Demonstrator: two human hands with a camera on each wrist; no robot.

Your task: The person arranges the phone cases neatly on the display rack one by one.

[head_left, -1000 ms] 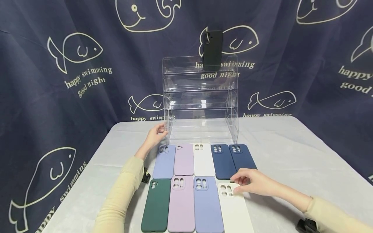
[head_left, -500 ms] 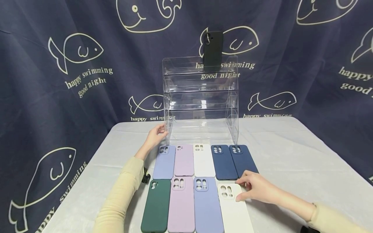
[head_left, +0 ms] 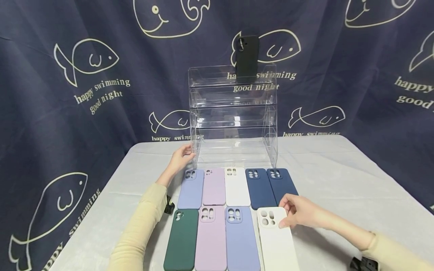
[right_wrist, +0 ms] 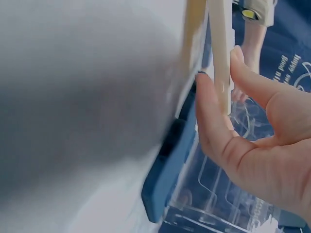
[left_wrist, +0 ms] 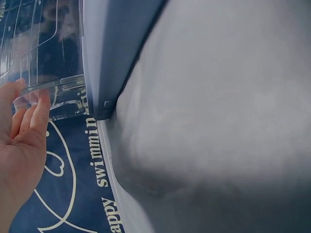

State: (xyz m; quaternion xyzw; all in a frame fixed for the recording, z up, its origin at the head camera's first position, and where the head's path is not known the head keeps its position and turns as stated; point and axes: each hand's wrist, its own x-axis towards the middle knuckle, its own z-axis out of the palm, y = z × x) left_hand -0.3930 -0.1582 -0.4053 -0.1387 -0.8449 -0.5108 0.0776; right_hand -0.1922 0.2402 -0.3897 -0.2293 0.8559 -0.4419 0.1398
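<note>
At the front right of the phone cases, my right hand (head_left: 302,211) pinches the upper right edge of a white phone case (head_left: 277,242). In the right wrist view the thumb and fingers press on opposite faces of that case (right_wrist: 221,63), whose top end is lifted off the cloth. My left hand (head_left: 179,158) holds the lower left side of a clear tiered display rack (head_left: 234,153). The left wrist view shows thumb and fingers on either side of its clear panel. A black phone case (head_left: 247,58) stands upright in the rack's top tier.
A green case (head_left: 181,241), a lilac case (head_left: 211,242) and a periwinkle case (head_left: 242,242) lie in the front row. Behind are another periwinkle case (head_left: 191,192), a lilac case (head_left: 214,190), a white case (head_left: 237,190) and two navy cases (head_left: 260,192). A patterned curtain (head_left: 101,150) hangs behind.
My right hand has taken hold of the front white case, raised its top end and shifted it slightly right, apart from the periwinkle case. The left hand stays on the rack.
</note>
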